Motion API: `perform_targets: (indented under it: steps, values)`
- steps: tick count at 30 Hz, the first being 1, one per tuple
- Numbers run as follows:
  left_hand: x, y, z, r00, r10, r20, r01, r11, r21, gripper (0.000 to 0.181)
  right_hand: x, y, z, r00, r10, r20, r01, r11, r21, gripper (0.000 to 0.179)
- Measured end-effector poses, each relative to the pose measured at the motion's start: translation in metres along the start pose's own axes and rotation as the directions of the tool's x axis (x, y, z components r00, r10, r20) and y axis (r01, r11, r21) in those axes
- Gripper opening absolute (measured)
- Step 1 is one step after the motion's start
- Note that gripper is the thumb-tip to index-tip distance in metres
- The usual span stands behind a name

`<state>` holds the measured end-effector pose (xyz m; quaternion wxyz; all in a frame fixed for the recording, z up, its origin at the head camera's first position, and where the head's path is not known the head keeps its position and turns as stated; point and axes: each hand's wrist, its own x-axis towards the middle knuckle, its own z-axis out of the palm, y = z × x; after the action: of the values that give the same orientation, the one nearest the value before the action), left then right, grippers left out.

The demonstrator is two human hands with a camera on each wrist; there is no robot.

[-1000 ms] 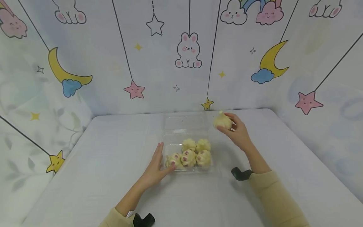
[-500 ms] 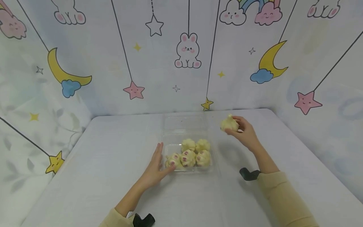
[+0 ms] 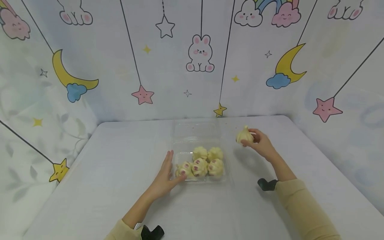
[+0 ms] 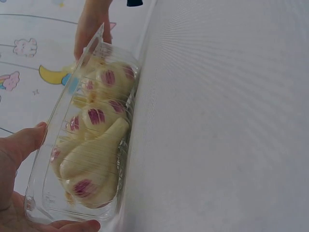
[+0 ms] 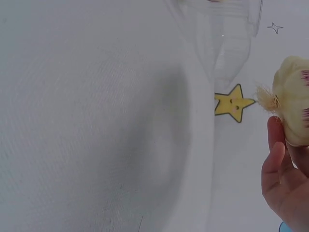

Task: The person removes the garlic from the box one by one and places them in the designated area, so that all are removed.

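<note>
My right hand [image 3: 262,146] holds a garlic bulb [image 3: 243,136] between thumb and fingers, raised over the table to the right of a clear plastic box [image 3: 177,153]. In the right wrist view, the root tuft of this garlic bulb [image 5: 292,99] points down toward the table. Several garlic bulbs [image 3: 199,166] with purple patches fill the front and right of the box, as the left wrist view shows close up. My left hand [image 3: 163,178] touches the box's front left corner, fingers straight along its left side and thumb at the front rim [image 4: 39,159].
The box's clear lid [image 3: 195,128] lies folded back toward the wall. A white cloth covers the table [image 3: 120,173]. Behind it rises a patterned wall [image 3: 168,70] with stars and moons. Black camera mounts [image 3: 267,184] stick out at both wrists.
My right hand has moved right, toward me and slightly down with the garlic bulb, farther from the box. The left hand and the box have stayed in place.
</note>
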<state>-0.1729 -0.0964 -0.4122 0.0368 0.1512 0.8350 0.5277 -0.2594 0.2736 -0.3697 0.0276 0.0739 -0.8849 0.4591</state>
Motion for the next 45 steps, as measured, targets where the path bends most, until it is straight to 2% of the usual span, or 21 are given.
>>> perform_targets:
  steps: [6, 8, 15, 18, 27, 30, 37, 45]
  values:
    - [-0.011, 0.032, -0.006, 1.0, -0.011, 0.019, 0.012, 1.0, -0.02, 0.09, 0.005, 0.007, 0.0, 0.992, 0.028, 0.121, -0.027, 1.0, -0.015, 0.066]
    - [-0.011, 0.035, -0.007, 1.0, -0.012, 0.02, 0.012, 1.0, -0.014, 0.09, 0.008, 0.01, 0.0, 0.986, 0.049, 0.157, -0.045, 0.999, -0.028, 0.066]
    - [0.001, -0.004, 0.0, 1.0, 0.005, 0.001, -0.005, 1.0, 0.012, 0.094, 0.014, 0.019, -0.002, 0.968, 0.087, 0.235, -0.061, 0.991, -0.115, 0.069]
    - [0.001, -0.006, 0.0, 1.0, 0.007, -0.003, -0.007, 1.0, 0.014, 0.094, 0.016, 0.02, -0.001, 0.96, 0.104, 0.259, -0.061, 0.984, -0.17, 0.068]
    - [0.001, -0.004, 0.001, 1.0, 0.007, 0.001, -0.007, 1.0, -0.005, 0.095, 0.022, 0.021, 0.0, 0.952, 0.117, 0.284, -0.054, 0.974, -0.219, 0.066]
    - [-0.001, 0.004, -0.001, 1.0, -0.005, 0.0, 0.005, 1.0, -0.018, 0.094, 0.025, 0.022, 0.002, 0.952, 0.119, 0.282, -0.056, 0.973, -0.222, 0.065]
    - [-0.011, 0.034, -0.006, 1.0, -0.017, 0.012, 0.017, 1.0, -0.024, 0.089, 0.028, 0.021, 0.005, 0.954, 0.159, 0.253, -0.084, 0.955, -0.286, 0.071]
    - [-0.014, 0.037, -0.007, 1.0, -0.014, 0.012, 0.015, 0.999, -0.03, 0.088, 0.028, 0.023, 0.007, 0.957, 0.134, 0.258, -0.047, 0.947, -0.318, 0.069]
